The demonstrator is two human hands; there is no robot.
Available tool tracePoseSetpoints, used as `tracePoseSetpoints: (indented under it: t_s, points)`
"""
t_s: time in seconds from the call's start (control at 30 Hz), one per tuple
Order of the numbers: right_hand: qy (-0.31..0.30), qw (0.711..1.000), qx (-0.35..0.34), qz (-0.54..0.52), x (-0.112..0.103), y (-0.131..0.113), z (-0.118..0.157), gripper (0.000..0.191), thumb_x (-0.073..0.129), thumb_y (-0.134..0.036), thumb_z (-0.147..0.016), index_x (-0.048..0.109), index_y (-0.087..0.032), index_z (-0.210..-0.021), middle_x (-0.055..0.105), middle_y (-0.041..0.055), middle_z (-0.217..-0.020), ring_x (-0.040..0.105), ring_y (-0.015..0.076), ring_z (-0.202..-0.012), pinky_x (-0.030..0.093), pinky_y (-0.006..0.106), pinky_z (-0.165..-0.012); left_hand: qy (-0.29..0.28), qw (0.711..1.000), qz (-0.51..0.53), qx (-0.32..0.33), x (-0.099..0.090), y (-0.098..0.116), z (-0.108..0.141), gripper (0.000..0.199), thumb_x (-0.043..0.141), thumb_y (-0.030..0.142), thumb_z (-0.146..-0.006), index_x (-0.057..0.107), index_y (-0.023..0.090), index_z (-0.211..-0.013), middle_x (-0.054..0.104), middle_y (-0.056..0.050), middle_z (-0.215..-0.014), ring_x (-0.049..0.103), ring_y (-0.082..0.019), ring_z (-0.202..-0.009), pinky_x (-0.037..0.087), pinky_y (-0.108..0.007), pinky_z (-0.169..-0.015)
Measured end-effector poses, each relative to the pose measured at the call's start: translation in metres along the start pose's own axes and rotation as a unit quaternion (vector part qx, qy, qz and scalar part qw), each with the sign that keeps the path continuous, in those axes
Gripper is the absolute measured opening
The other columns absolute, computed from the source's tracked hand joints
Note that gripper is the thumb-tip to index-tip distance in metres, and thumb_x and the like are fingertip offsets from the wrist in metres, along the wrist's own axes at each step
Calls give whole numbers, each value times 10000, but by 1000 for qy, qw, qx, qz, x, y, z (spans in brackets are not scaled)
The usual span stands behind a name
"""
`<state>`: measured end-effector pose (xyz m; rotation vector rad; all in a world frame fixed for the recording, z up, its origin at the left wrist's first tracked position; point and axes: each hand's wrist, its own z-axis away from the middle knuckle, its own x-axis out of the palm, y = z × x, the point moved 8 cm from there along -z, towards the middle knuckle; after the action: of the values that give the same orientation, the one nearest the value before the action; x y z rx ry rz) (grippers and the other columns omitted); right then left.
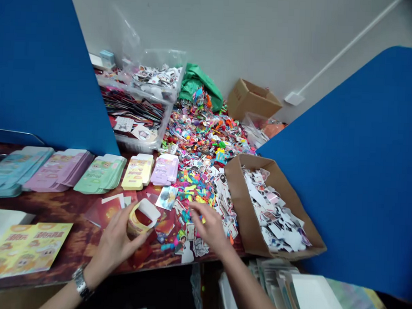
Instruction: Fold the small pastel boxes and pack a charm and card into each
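As I watch the left hand (117, 241): it is curled around the open yellow box (133, 225), near the front of the bench (65, 207).
Right hand (210, 227): bent over the small toys (194, 183); I can't tell whether it pinches anything.
Box risk: too tight a squeeze could, I judge, crumple its walls.

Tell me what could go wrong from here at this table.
The left hand holds the open yellow box around its sides; squeezing harder might buckle its thin-looking walls.
The right hand is at the small colorful pieces, crowded beside paper cutouts; a careless move might scatter or mix them.
A white cutout lies by the near edge of the table, so a passing arm might sweep it off.
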<state>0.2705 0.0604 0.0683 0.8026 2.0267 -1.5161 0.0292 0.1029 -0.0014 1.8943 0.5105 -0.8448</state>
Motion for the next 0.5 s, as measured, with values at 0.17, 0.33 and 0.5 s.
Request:
tracePoseSetpoints:
  t_s: [0.17, 0.33, 0.5]
  points:
    - [-153, 973, 90, 145, 6, 63, 42, 214, 599, -288, -901, 676, -229, -1092, 693, 62, -986, 656, 201, -885, 515, 306, -802, -32, 999, 13, 8, 9, 8, -2, 727, 633, 480, -818, 352, 200, -1427, 580, -141, -1288, 594, -311, -1155, 500, -457, -965]
    - [-189, 940, 132, 250, 41, 80, 63, 302, 705, -288, -819, 650, -243, -1112, 618, 77, -1056, 620, 222, -930, 496, 281, -720, -60, 997, 32, 29, 18, 25, -4, 736, 640, 442, -830, 310, 216, -1449, 555, -138, -1330, 584, -295, -1180, 504, -447, -977]
    - [-104, 981, 126, 108, 26, 79, 43, 131, 531, -258, -934, 630, -208, -865, 639, 9, -808, 606, 154, -744, 452, 237, -678, -69, 997, 24, 29, 19, 20, -2, 743, 644, 447, -832, 297, 227, -1451, 536, -139, -1358, 560, -300, -1222, 489, -458, -1005]
